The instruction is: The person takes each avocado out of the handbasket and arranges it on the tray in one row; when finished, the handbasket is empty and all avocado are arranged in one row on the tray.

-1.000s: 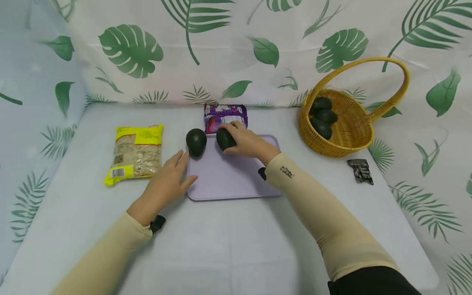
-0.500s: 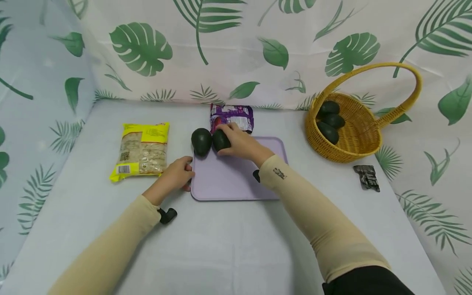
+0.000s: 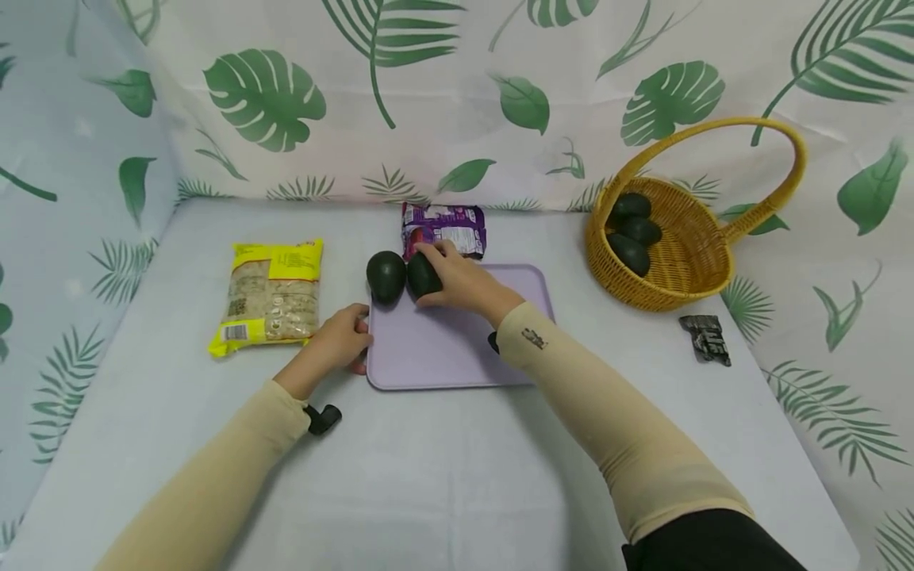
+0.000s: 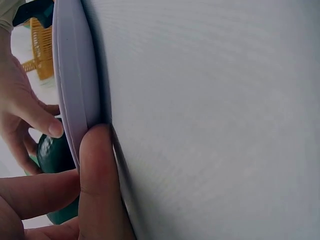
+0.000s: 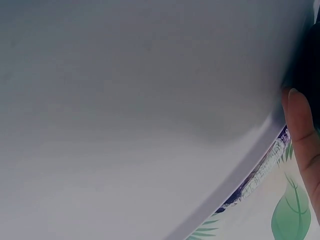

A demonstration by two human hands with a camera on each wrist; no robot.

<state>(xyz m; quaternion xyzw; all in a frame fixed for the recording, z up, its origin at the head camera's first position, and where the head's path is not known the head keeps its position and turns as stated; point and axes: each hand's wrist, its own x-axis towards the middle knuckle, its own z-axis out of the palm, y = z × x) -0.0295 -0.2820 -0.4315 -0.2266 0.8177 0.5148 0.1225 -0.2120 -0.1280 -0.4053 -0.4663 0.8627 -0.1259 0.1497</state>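
In the head view a lilac tray (image 3: pixel 457 349) lies on the white table. My left hand (image 3: pixel 336 342) is at its left edge, and in the left wrist view the fingers (image 4: pixel 97 165) touch the tray's rim (image 4: pixel 75 65). My right hand (image 3: pixel 464 281) holds a dark green avocado (image 3: pixel 423 276) over the tray's back left part. Another avocado (image 3: pixel 386 277) stands beside it at the back left corner, close against the held one. In the right wrist view only part of the right hand (image 5: pixel 302 140) and a dark edge of avocado (image 5: pixel 310 70) show.
A yellow wicker basket (image 3: pixel 660 293) with several avocados (image 3: pixel 630 254) stands at the back right. A small black packet (image 3: pixel 705 339) lies in front of it. Behind the tray is a purple packet (image 3: pixel 460 230), and to the left a yellow-and-clear bag (image 3: pixel 267 293).
My right hand has moved slightly left with its avocado, closing the gap to the other one. My left hand has come to the tray's left edge, its fingers now bent there.
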